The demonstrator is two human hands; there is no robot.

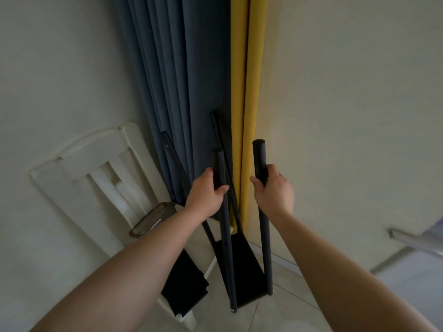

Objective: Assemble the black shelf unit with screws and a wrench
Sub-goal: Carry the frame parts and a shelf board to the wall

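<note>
Beside the curtained corner: partly built black metal shelf unit (242, 267) standing on the pale tiled floor (287, 315), held upright by both hands.

One flat black shelf panel (244, 274) sits low between the round black uprights, with bright fasteners visible at its near corners; no upper shelves are fitted, so most of the assembly appears to remain. The left hand (208, 195) grips the left upright (224, 212) near its top, and the right hand (273, 190) grips the right upright (263, 224) likewise. A second black panel (184, 281) rests on the white wooden chair (96, 178) alongside, before the grey-blue curtain (172, 80) and yellow curtain (249, 92). No wrench can be seen.
</note>
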